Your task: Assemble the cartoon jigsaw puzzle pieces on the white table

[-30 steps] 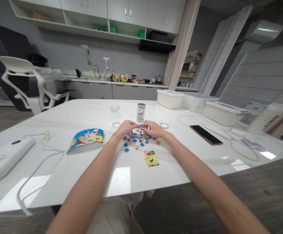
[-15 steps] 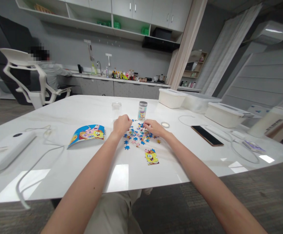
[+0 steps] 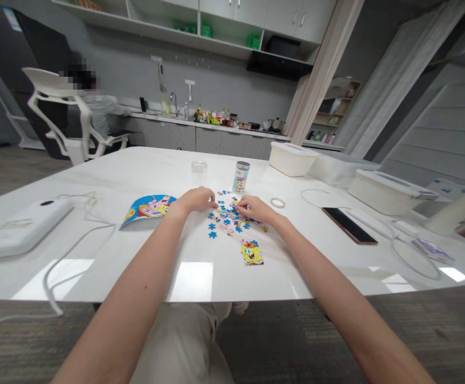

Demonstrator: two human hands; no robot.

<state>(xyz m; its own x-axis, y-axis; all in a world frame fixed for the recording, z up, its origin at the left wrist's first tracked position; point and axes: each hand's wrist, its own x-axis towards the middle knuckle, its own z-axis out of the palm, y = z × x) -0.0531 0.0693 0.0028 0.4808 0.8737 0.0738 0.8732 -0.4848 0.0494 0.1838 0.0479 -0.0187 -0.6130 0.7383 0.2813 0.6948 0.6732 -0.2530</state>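
Note:
Loose jigsaw pieces (image 3: 227,222), mostly blue with some pink and yellow, lie scattered on the white table (image 3: 148,274). My left hand (image 3: 195,200) is at the left edge of the pile, its fingers bent and closed at the tips around a small jigsaw piece. On the pile's right side, my right hand (image 3: 254,208) pinches a blue jigsaw piece between thumb and forefinger, partly hidden by the fingers. Nearer to me lies a joined section of puzzle (image 3: 252,253) showing a yellow cartoon face. A curved picture sheet (image 3: 146,209) rests left of my left forearm, which partly covers it.
Behind the pile stand a printed canister (image 3: 240,178) and a clear lid (image 3: 199,168). A ring (image 3: 278,202) lies to the right, then a phone (image 3: 348,226) and cables. White bins (image 3: 292,160) line the far right. A white device (image 3: 22,226) is at left; a person (image 3: 102,109) sits beyond.
My left hand has shifted slightly left and its fingers have turned down toward the pieces. My right hand stays over the pile. The whole view has shifted a little.

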